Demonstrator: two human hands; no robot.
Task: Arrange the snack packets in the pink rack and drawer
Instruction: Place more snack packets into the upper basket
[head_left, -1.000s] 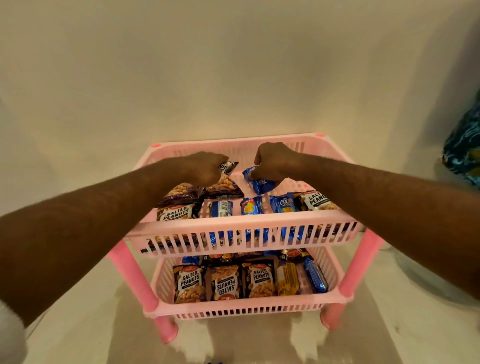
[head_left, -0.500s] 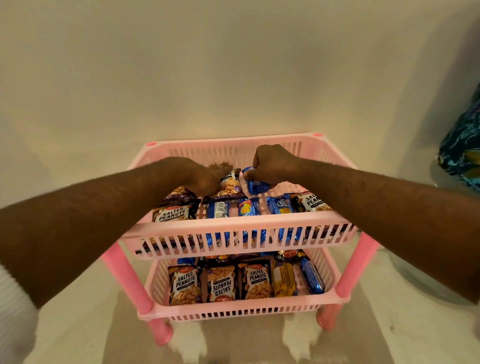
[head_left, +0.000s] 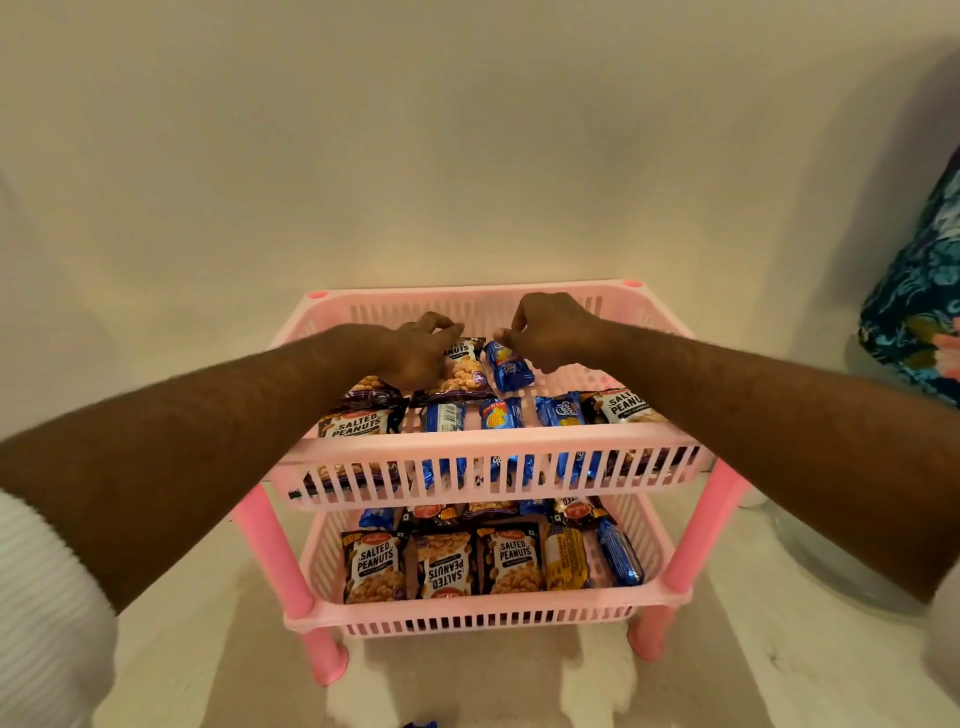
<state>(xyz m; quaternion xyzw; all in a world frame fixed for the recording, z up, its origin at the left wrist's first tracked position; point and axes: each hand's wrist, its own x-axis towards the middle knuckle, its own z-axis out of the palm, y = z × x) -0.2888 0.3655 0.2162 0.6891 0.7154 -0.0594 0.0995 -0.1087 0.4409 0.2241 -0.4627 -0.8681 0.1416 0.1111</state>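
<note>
A pink two-tier rack (head_left: 493, 439) stands against a pale wall. In the back row of its top tray lie a salted peanuts packet (head_left: 464, 373) and a blue biscuit packet (head_left: 509, 368), side by side. My left hand (head_left: 418, 353) pinches the top edge of the peanuts packet. Over the blue packet, my right hand (head_left: 550, 332) has its fingertips closed on the top end. The tray's front row holds peanut packets (head_left: 358, 423) and blue packets (head_left: 558, 410). Several more packets (head_left: 439, 566) fill the lower tray (head_left: 467, 609).
The wall rises right behind the rack. A blue floral cloth (head_left: 914, 322) hangs at the right edge, with a pale round object (head_left: 815, 551) on the floor below it. A small blue packet (head_left: 418, 724) peeks in at the bottom edge. The right back part of the top tray shows bare slats.
Both hands have moved toward the back of the top tray, and the peanuts packet and the blue packet now lie flat in the back row.
</note>
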